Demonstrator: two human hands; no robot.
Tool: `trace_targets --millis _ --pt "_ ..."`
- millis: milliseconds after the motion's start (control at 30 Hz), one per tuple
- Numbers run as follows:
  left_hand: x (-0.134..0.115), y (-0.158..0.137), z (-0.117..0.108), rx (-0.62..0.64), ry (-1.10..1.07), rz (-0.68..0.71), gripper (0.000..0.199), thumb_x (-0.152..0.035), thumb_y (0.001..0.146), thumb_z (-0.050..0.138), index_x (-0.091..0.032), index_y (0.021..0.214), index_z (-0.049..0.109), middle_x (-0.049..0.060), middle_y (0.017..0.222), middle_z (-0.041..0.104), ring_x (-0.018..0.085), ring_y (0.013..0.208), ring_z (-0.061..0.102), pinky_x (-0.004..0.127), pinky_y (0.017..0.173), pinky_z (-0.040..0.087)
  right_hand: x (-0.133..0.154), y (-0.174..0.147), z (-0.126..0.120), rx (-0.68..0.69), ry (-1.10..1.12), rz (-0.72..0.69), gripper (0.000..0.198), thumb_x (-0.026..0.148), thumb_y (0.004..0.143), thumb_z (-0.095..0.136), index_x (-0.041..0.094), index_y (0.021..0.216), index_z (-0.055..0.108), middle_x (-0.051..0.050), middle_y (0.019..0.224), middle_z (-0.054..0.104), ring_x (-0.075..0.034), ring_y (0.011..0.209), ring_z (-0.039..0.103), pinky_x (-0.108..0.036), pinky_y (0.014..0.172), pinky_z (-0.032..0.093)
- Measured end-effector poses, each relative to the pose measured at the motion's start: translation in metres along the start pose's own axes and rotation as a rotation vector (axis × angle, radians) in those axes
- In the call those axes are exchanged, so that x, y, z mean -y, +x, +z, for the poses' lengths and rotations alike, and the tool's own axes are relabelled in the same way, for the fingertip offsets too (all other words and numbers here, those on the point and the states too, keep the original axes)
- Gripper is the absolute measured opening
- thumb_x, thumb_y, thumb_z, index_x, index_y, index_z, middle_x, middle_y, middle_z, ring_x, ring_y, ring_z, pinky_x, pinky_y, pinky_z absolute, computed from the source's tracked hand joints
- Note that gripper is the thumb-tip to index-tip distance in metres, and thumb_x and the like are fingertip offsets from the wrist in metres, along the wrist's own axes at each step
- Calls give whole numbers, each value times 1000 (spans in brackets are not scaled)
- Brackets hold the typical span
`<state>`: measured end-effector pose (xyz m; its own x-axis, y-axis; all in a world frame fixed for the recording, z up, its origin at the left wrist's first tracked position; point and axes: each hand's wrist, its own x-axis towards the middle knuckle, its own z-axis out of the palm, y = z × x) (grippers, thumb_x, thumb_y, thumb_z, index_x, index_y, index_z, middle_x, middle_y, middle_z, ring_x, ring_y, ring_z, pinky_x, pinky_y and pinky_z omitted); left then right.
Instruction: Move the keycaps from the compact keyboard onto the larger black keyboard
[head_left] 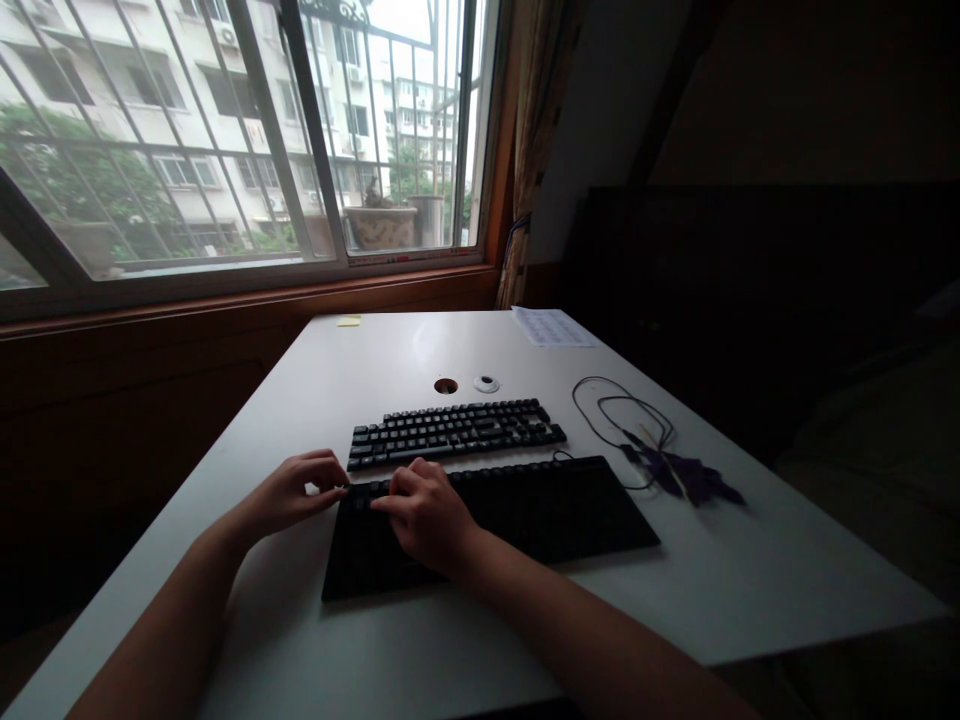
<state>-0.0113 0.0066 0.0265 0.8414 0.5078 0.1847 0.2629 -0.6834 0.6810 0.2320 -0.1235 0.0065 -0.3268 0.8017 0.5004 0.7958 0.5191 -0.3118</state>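
Observation:
A black keyboard (555, 520) lies on the near part of the white table, with keys showing along its far edge and its front too dark to make out. At its far left corner my left hand (296, 490) is closed, thumb and forefinger pinched together at a dark spot. My right hand (431, 515) rests over the left part of the keyboard, fingers bent and closed; what they hold, if anything, is hidden. Just behind it, black keycaps (457, 430) stand in rows in a keyboard layout, with pale gaps on the right side.
On the right of the white table (750, 580) lie a looped black cable (600, 395) and a dark purple item (686, 475). Farther back are a round hole (445, 386), a white ring (486, 384), printed sheets (553, 327) and a yellow note (349, 321). A barred window stands beyond.

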Motion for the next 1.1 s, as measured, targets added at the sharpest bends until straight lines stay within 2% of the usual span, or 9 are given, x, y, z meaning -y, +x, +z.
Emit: trace_targets --millis 1100 --pt "-3 0 -1 9 35 -29 24 -39 95 61 -16 93 70 6 92 64 13 75 62 23 68 53 1 1 0 -30 10 -1 24 16 88 64 28 103 77 -4 94 65 -22 94 50 -39 88 37"
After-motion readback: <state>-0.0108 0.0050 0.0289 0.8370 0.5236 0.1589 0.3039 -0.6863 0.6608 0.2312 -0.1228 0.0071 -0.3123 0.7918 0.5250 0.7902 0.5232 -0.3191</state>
